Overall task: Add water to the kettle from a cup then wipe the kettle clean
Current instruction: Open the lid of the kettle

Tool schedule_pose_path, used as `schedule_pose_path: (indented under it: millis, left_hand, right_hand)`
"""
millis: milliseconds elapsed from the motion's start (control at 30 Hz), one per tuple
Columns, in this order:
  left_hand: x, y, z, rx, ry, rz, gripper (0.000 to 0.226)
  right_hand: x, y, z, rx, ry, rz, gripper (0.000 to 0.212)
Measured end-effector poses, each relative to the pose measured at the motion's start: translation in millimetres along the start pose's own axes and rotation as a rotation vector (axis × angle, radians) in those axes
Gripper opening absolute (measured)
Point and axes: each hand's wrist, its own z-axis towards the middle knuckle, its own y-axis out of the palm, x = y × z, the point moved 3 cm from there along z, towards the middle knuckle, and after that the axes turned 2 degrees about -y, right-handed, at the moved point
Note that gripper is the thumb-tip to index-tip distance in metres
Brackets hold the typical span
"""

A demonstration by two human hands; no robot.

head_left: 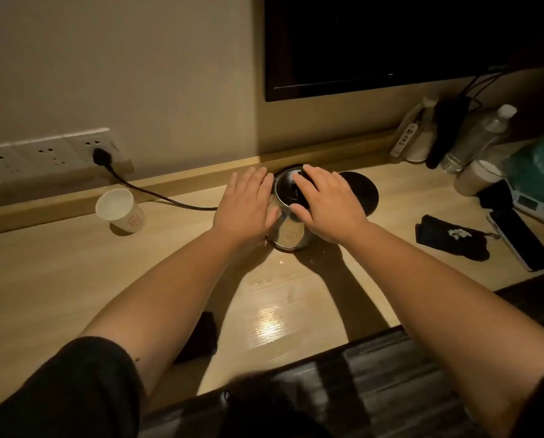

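A small steel kettle (291,235) stands on the wooden desk, its dark lid partly covered. My right hand (326,205) lies flat on the lid, fingers spread over the top. My left hand (245,207) rests against the kettle's left side with fingers extended. A white paper cup (120,210) stands to the far left, tilted toward me, and looks empty. The kettle's black round base (364,191) sits just behind and right of the kettle. No cloth is in either hand.
A black cord (157,194) runs from the wall socket (101,154) toward the kettle. A black pouch (450,237), a phone (520,238), bottles (479,137) and a cup crowd the right side. Wet patches (270,320) shine on the desk in front of the kettle.
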Motion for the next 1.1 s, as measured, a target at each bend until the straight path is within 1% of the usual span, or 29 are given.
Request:
schedule_pose_path:
  millis: [100,167,267,533,733,900,1100]
  left_hand:
    - [-6,2,8,-0.007,0.063,-0.096,0.06]
    - [-8,4,11,-0.039,0.113,-0.196,0.057]
    - [-12,4,15,-0.045,0.108,-0.322,0.054]
    - [-12,15,15,0.009,0.091,-0.338,0.051]
    - [-7,15,7,0.061,0.098,-0.331,0.046]
    - [-3,17,3,0.07,0.071,-0.354,0.045]
    - [-2,18,0,0.076,0.064,-0.303,0.047]
  right_hand:
    - [4,3,4,0.007,0.004,0.028,0.06]
    - [4,6,5,0.01,0.009,0.036,0.059]
    - [3,6,8,0.016,0.021,0.061,0.059]
    - [1,6,10,0.058,0.027,0.089,0.044]
    - [8,2,6,0.078,0.019,0.178,0.042]
    - [16,-5,-3,0.147,0.118,0.377,0.044]
    - [19,-4,-24,0.298,0.324,0.627,0.054]
